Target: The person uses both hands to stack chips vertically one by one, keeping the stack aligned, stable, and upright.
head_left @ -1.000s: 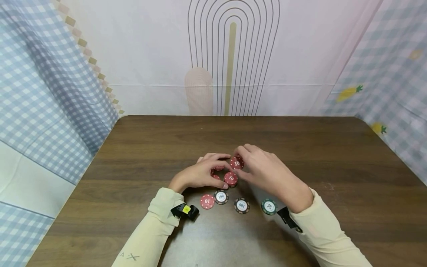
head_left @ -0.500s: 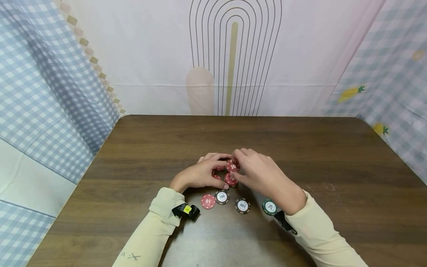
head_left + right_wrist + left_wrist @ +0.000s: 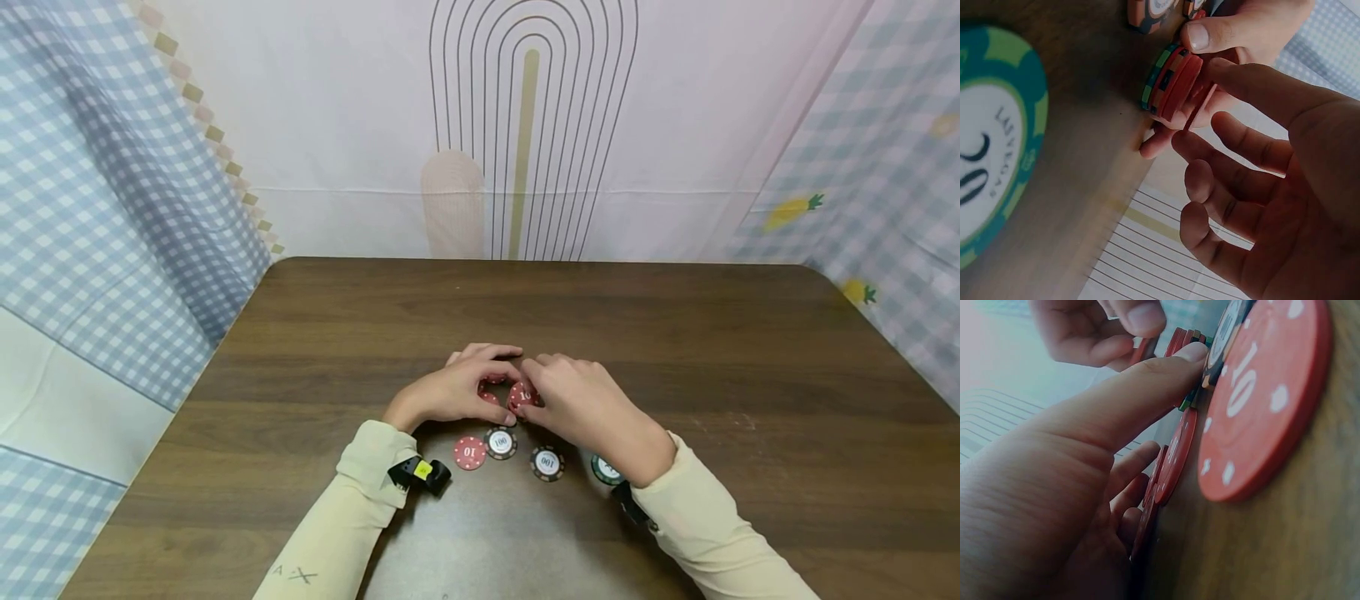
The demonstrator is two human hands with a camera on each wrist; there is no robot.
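My right hand (image 3: 581, 396) pinches a red poker chip (image 3: 1200, 111) between thumb and fingertips. The chip is tilted, right over a short stack of poker chips (image 3: 1175, 84). That stack has a green chip at the bottom, with red and dark-edged ones above. My left hand (image 3: 453, 392) curls round the stack, its thumb (image 3: 1204, 34) at the near side and a finger beyond. More red chips (image 3: 1175, 453) lie flat on the table beneath the left palm, partly hidden by the hand.
On the near side of the hands lie a red 10 chip (image 3: 469, 452), a black-and-white 100 chip (image 3: 501, 442) against it, and another black-and-white chip (image 3: 547, 463). A green 20 chip (image 3: 991, 137) lies by the right wrist. The brown wooden table (image 3: 360, 317) meets a hanging cloth behind.
My right hand has moved left and nearer, bringing the red chip down over the stack. The left hand has stayed in place round the stack.
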